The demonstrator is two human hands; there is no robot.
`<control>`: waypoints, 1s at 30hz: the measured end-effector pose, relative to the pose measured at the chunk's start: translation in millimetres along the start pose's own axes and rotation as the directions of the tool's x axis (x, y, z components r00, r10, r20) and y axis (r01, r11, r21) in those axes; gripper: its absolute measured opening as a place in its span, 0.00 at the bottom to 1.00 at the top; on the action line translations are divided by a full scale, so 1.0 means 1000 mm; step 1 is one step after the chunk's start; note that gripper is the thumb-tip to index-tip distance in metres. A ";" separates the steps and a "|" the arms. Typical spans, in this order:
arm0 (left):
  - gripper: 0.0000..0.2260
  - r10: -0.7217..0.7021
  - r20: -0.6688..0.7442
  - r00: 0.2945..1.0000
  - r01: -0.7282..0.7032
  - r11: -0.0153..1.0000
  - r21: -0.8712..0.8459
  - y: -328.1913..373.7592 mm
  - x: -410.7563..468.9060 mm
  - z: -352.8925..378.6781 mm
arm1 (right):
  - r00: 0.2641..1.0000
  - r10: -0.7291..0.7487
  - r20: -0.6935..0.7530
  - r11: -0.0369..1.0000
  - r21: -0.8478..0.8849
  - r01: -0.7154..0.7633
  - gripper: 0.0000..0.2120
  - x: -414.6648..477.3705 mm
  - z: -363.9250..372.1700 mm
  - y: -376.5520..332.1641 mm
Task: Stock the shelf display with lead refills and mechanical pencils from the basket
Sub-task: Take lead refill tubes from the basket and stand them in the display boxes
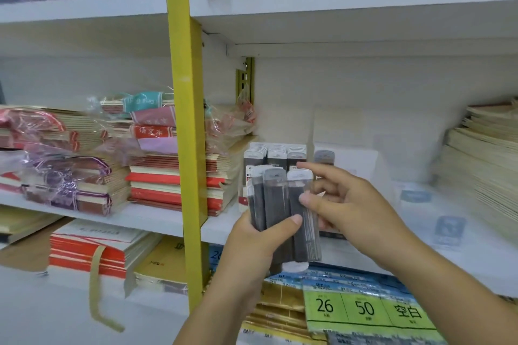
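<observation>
Left hand (252,244) gripping fanned lead refill cases (276,204), right hand (344,204) pinching rightmost case (295,190)

Shelving of white boards (157,218), divided by a yellow upright (186,120) and stocked with stationery.

On the middle board, left of the upright, plastic-wrapped notebook bundles (67,176) are piled beside a stack of red-and-cream exercise books (168,182). Right of the upright, rows of lead refill cases (276,152) are stood upright, a white display box (350,159) is set just beside them, and a tall pile of cream notebooks (482,154) is kept at the far right. On the level below, a red bundle tied with a paper band (87,252) and packs with green labels (364,308) are laid flat.
</observation>
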State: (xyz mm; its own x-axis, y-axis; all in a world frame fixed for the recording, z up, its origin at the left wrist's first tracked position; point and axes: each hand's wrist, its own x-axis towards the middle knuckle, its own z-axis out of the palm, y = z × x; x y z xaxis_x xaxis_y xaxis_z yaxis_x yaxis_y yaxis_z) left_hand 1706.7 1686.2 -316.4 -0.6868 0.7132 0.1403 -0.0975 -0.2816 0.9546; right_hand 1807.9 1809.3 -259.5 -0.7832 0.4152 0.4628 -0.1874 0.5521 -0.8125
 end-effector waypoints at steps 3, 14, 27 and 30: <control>0.16 0.008 0.085 0.996 -0.013 0.998 0.055 0.015 -0.007 0.004 | 1.000 -0.010 -0.028 0.995 0.098 0.013 0.20 -0.006 -0.008 -0.003; 0.25 0.030 -0.026 0.999 -0.030 0.999 0.012 0.016 -0.006 0.002 | 1.000 0.011 -0.006 0.999 0.040 -0.011 0.12 0.000 -0.028 0.000; 0.28 -0.017 -0.061 0.998 0.019 0.999 0.027 0.012 0.000 -0.001 | 0.999 0.002 -0.050 0.998 0.065 0.001 0.17 -0.005 -0.026 0.001; 0.31 -0.009 -0.076 0.997 0.010 1.000 0.008 0.012 0.001 -0.003 | 0.993 -0.037 -0.113 0.995 0.089 0.048 0.17 -0.003 -0.023 -0.001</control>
State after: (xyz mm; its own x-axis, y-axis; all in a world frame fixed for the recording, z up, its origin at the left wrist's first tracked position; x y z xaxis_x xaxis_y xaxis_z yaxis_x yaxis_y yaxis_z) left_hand 1702.7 1682.1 -305.8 -0.7388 0.6647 0.1111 -0.0986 -0.2697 0.9579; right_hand 1824.4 1824.5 -252.1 -0.7033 0.4737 0.5301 -0.2763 0.5049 -0.8178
